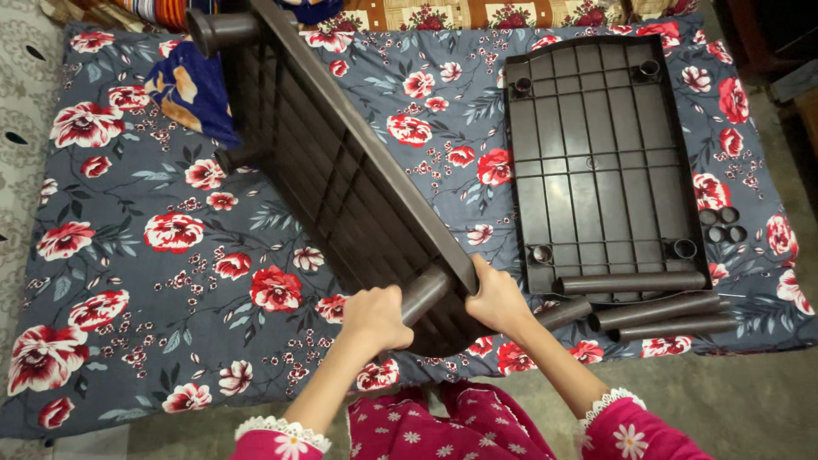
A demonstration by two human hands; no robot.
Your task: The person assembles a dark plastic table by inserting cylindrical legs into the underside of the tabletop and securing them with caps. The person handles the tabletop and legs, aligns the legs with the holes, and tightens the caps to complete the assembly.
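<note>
Running from the top centre down to the bottom middle of the frame, the tilted brown shelf panel (341,162) is steadied at its near edge by the right hand (497,300), fingers clamped on the rim. The left hand (375,317), wrapped around a tube leg (423,294), should press it squarely into the corner socket.

A home bedroom: a floral bedsheet (170,281) covers the mattress, with a blue pillow (192,94) at ten o'clock.

Floral grey bedsheet (170,281) w/ red roses, grey floor (741,409) below, patterned cloth (17,170) at left
</note>
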